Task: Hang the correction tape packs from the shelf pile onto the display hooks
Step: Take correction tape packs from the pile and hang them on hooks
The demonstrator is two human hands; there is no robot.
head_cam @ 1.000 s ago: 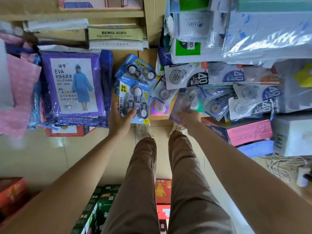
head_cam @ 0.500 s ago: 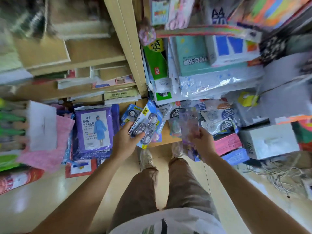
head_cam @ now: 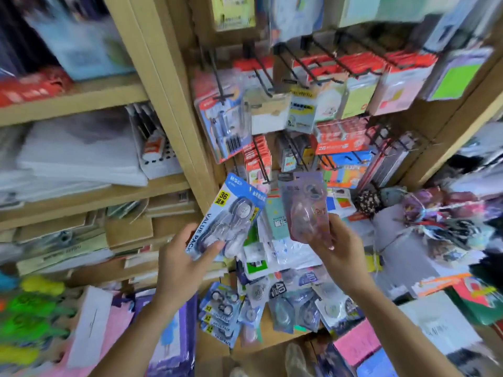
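My left hand [head_cam: 181,261] grips a blue correction tape value pack [head_cam: 231,214] by its lower end, held up and tilted right. My right hand [head_cam: 336,246] holds a clear purple correction tape pack [head_cam: 304,205] upright beside it. Both packs sit just below the black display hooks [head_cam: 262,161], which carry hanging stationery cards. The pile of correction tape packs [head_cam: 275,303] lies on the low shelf beneath my hands.
A wooden upright post [head_cam: 168,104] divides the left shelves of paper goods from the hook panel. Upper hooks [head_cam: 321,63] hold sticky notes and pen cards. Hair ties and fabric goods [head_cam: 435,213] crowd the right. A purple raincoat package [head_cam: 168,338] lies at lower left.
The view swung up from the low shelf to the hook panel. Both hands rose with their packs, away from the pile and up towards the hooks.
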